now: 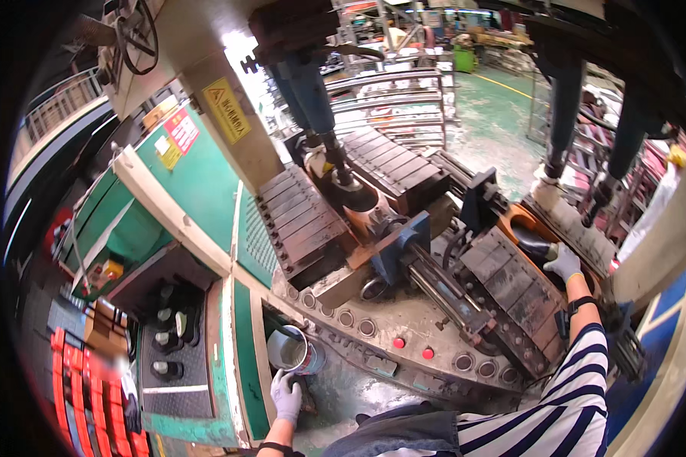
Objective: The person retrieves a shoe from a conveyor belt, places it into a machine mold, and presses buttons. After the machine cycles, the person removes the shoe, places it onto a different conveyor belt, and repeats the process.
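Observation:
My right hand (565, 263), in a light glove, reaches to the machine's right station. Its fingers close on the end of a dark, shiny, boot-like piece (532, 242) lying in an orange mould (508, 222). Part of the piece is hidden by the hand and the mould wall. Low in the picture, my gloved left hand (286, 397) has its fingers stretched out beside a bucket (318, 358). Nothing shows in that hand. Another dark form (356, 196) stands in the middle station, below a blue press cylinder.
Press cylinders (305, 91) hang overhead. Metal blocks (301, 221) and a blue clamp (400, 251) crowd the machine bed. Red buttons (427, 353) sit on its near edge. Left, a dark mat (177, 404) bears several shoe-like pieces; red racks (76, 388) stand beyond.

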